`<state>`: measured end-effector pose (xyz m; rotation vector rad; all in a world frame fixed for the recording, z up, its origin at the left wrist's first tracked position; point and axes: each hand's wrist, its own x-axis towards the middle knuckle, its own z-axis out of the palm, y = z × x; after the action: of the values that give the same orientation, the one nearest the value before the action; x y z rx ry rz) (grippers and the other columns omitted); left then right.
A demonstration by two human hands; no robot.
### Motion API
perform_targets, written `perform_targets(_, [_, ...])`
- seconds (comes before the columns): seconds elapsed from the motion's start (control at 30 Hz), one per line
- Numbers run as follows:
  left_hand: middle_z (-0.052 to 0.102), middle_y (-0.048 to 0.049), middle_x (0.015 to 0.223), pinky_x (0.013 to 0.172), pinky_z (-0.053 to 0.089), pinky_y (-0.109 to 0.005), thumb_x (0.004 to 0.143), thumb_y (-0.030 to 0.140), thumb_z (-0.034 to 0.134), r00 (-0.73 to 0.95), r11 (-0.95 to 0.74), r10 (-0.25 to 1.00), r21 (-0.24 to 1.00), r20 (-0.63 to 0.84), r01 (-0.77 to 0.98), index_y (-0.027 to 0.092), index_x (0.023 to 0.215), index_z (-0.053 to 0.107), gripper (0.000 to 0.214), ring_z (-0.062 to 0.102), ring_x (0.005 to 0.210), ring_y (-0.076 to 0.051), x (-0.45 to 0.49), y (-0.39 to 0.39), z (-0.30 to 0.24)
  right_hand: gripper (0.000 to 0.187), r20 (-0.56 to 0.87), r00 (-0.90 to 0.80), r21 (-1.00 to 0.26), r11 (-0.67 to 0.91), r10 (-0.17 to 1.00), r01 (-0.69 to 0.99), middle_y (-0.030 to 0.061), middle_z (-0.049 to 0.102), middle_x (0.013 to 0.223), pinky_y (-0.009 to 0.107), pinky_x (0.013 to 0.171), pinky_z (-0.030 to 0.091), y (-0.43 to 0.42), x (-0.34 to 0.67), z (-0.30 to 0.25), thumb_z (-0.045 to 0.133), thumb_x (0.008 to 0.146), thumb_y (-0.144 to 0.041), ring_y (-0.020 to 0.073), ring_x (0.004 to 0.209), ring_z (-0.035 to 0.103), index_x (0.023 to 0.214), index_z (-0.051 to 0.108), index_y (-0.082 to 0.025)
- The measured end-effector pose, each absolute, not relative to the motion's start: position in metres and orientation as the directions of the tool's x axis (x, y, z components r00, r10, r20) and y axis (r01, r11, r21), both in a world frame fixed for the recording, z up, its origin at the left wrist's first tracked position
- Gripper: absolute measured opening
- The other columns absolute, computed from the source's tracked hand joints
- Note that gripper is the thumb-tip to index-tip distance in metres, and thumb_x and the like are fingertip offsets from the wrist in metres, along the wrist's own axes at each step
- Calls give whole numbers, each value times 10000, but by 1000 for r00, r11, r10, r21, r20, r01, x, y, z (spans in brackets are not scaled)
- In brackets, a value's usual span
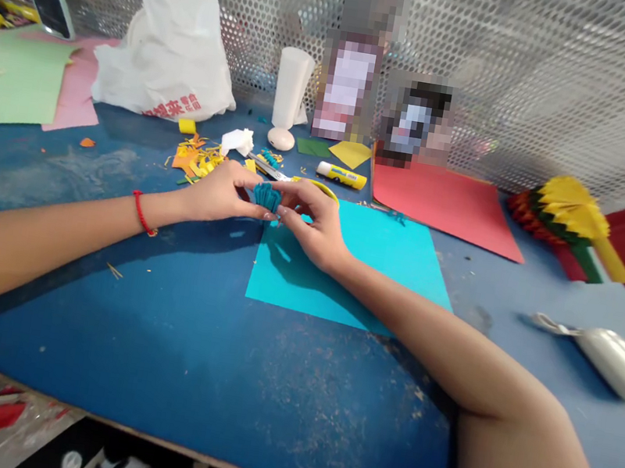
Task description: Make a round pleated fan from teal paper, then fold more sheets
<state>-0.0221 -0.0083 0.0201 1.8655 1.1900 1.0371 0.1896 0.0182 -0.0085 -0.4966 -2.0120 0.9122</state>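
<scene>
While your left hand (221, 192) and right hand (314, 225) are pinching the bunched teal paper (267, 197) above the table (178, 331) | uneven pressure could be crushing its layers | a slack grip could be fanning them loose

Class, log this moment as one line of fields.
left hand: holds teal paper bundle | right hand: holds same bundle | nearby: glue stick, scissors

Beyond the left hand (216, 191), a white plastic bag (167, 45) bears red Chinese print — 來 is legible, neighbouring characters creased or tiny. Right of the grip, a yellow glue stick (341, 174) carries lettering — too small to read.
</scene>
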Motion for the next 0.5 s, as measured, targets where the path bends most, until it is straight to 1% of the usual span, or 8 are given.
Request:
perform_targets(0.07, [711, -14, 692, 655, 449, -299, 684, 504, 908, 403, -380, 890, 834, 213, 399, 203, 685, 784, 325, 602, 656, -181, -24, -6, 19, 294, 481, -564, -801, 598, 671, 28, 8, 648, 862, 302, 701, 517, 18, 190, -8, 630, 873, -275, 162, 790, 602, 1139, 747, -228])
perform_targets(0.1, [715, -18, 715, 673, 455, -308, 705, 527, 888, 434, -382, 879, 833, 195, 400, 213, 703, 790, 329, 610, 670, -187, -24, -5, 19, 291, 463, -562, -814, 580, 685, 37, 9, 653, 858, 308, 706, 520, 18, 190, -8, 636, 864, -285, 166, 794, 608, 1126, 749, -227])
perform_targets(0.2, [700, -31, 755, 712, 452, -323, 715, 549, 874, 438, -379, 880, 828, 184, 414, 222, 695, 785, 339, 618, 711, -198, -27, -1, 15, 286, 458, -554, -820, 571, 695, 38, 12, 665, 860, 315, 699, 523, 16, 191, -8, 653, 846, -307, 171, 792, 611, 1105, 744, -224])
perform_targets(0.27, [668, -30, 757, 714, 439, -319, 722, 543, 865, 439, -392, 879, 805, 186, 445, 222, 663, 770, 340, 602, 725, -195, -29, 1, 12, 290, 472, -558, -809, 586, 682, 32, 10, 660, 856, 309, 684, 523, 14, 190, -7, 676, 867, -350, 167, 784, 606, 1121, 734, -224])
perform_targets(0.37, [592, -21, 725, 660, 390, -298, 723, 545, 864, 431, -422, 878, 760, 208, 493, 208, 557, 690, 413, 542, 685, -169, -31, 3, 10, 341, 498, -561, -789, 614, 661, 24, -10, 622, 819, 293, 674, 524, 12, 189, -8, 730, 901, -444, 146, 744, 582, 1159, 728, -220])
perform_targets(0.43, [548, -17, 695, 624, 352, -293, 729, 552, 859, 428, -453, 871, 734, 242, 506, 197, 492, 613, 492, 506, 654, -156, -31, 3, 9, 337, 535, -550, -757, 653, 641, 26, -20, 596, 798, 286, 677, 516, 13, 188, -9, 756, 908, -442, 135, 730, 566, 1157, 735, -216])
perform_targets(0.5, [531, -14, 663, 603, 336, -293, 743, 572, 843, 435, -469, 863, 729, 258, 498, 195, 470, 573, 538, 485, 625, -151, -30, 2, 9, 293, 569, -543, -714, 699, 618, 47, -22, 590, 783, 288, 682, 501, 15, 188, -10, 764, 918, -406, 137, 733, 557, 1142, 745, -219])
